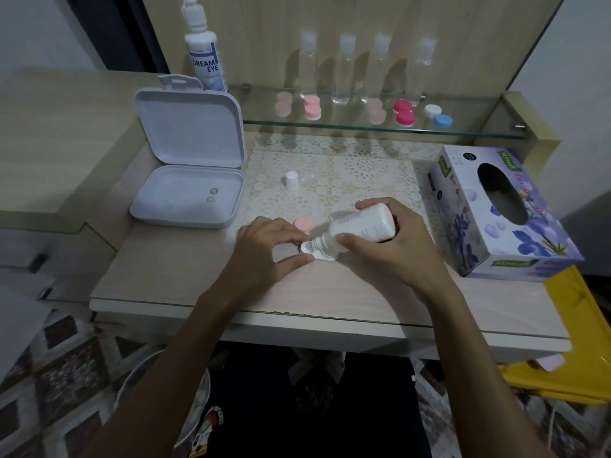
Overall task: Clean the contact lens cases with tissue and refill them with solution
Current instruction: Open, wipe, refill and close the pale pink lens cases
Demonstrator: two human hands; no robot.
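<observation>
Refilling a lens case, centre of frame.
Our right hand grips the tilted white solution bottle, nozzle down over the white lens case that our left hand pinches on the table. Pink cap just behind; bottle cap upper centre; tissue box right.

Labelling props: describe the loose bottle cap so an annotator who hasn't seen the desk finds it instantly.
Start at the open white hinged box on the left of the desk. Just right of its tray, on the lace mat, stands the small white cap. It stands alone, upright and plain white, unlike the pink lid lying nearer the hands.
</observation>
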